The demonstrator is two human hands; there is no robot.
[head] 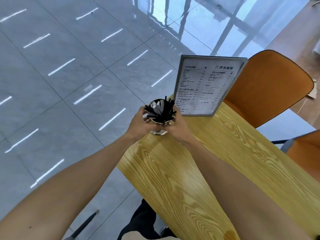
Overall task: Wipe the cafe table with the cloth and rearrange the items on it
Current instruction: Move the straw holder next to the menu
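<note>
A shiny metal cup (158, 129) full of black straws and white packets stands near the far left corner of the wooden table (216, 153). My left hand (138, 124) grips its left side and my right hand (179, 124) grips its right side. The cup's base touches the tabletop by the left edge. Just behind it to the right, a framed menu stand (206, 85) stands upright. No cloth is in view.
Two orange chairs (270, 87) (304, 146) sit along the table's right side. Glossy grey floor tiles lie to the left. My dark trousers and shoe (143, 224) show below the table's left edge, next to a thin dark pole (86, 224).
</note>
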